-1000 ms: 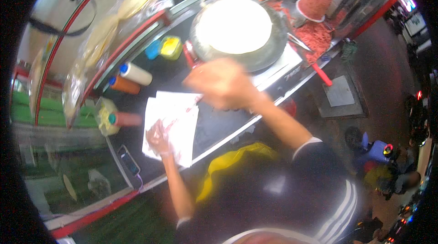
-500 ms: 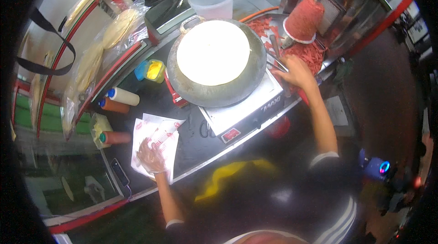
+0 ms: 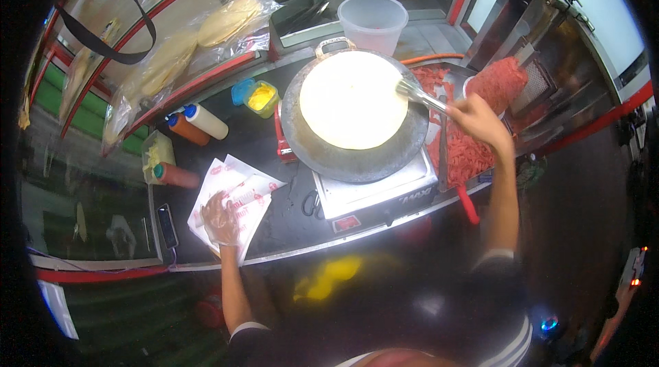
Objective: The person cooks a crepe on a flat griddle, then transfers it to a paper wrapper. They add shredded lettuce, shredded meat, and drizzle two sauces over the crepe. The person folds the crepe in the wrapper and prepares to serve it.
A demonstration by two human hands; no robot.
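Note:
A pale round flatbread (image 3: 350,102) lies on a dark domed griddle (image 3: 357,166), which sits on a gas stove (image 3: 367,195). My right hand (image 3: 479,120) is closed on metal tongs (image 3: 434,102), whose tips are at the bread's right edge; whether they pinch it is unclear. In a clear plastic glove, my left hand (image 3: 221,219) lies with fingers spread on white printed wrapping paper (image 3: 250,212) at the counter's front left. To the right of the griddle, shaved meat (image 3: 468,162) lies in a metal tray, with a long knife (image 3: 443,151) over it.
A meat cone (image 3: 500,84) stands by the upright grill. Behind the griddle is a clear plastic bucket (image 3: 373,20). Sauce bottles (image 3: 207,122), a yellow-filled tub (image 3: 262,99), scissors (image 3: 311,203) and a phone (image 3: 167,225) are on the counter. Bagged flatbreads (image 3: 230,21) lie on the left shelf.
My right hand has brought the tongs up from beside the meat tray to the bread's right edge. My left hand stays on the paper. The view has shifted.

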